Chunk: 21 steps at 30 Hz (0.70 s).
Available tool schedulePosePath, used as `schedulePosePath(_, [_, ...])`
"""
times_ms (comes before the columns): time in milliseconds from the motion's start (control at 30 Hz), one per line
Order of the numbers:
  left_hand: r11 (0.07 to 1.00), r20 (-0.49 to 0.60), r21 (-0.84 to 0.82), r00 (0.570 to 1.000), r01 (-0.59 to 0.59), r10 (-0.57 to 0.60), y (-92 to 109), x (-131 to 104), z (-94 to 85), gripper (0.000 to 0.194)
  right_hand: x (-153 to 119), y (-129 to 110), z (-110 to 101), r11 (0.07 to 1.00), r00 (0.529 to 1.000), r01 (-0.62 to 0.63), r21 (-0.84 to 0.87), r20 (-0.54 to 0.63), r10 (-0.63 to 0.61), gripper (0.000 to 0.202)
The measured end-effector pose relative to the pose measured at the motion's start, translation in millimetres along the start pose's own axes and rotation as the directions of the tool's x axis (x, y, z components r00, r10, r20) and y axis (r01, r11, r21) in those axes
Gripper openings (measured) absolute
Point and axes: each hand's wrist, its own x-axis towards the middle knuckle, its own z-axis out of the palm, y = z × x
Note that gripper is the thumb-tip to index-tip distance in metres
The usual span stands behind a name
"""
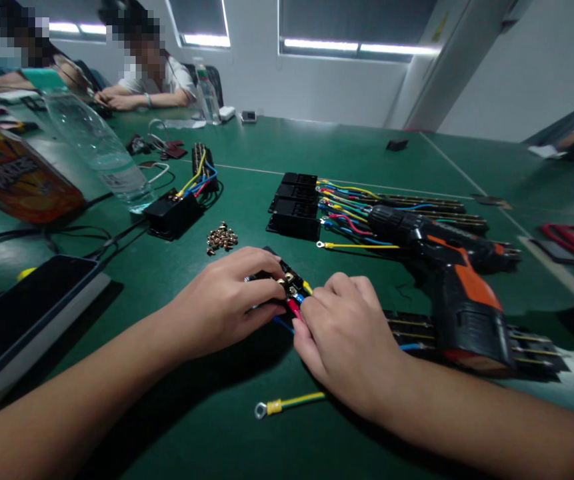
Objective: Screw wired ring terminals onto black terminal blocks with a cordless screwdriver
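Right now we're working both hands over a small black terminal block (287, 283) near the front-middle of the green table (277, 153). Our left hand (227, 303) is pressing down on the block, fingers closed on it, prob. to keep it from sliding. Our right hand (349, 333) is pinching together at the coloured wire ends (297, 303) (red, blue, yellow) right at the block's terminals; grip looks shut on a wire tip, though the exact one is hidden by the fingers.

Just beside the right wrist a cordless driver (447, 280) w/ orange trim is lying on its side, across a wired strip (527, 343), close enough to crowd that arm. A loose yellow-green wire w/ ring lug (287, 402) is lying in front of us, near the right hand. Behind: a pile of brass screws (221, 238), more black blocks w/ wire bundles (297, 207), another wired block (177, 210) to the left. A water bottle (97, 147) and snack bag (14, 177) are sitting far left. A person's folded arms (137, 100) are resting at the far end.
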Motion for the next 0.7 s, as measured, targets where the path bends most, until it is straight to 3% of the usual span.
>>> schedulePosePath(700, [1.0,-0.006,0.009,1.0,0.022,-0.022,2.1,-0.1,0.9,0.005,0.0,0.2,3.6,0.999,0.999,0.017,-0.041,-0.045,-0.019,0.017])
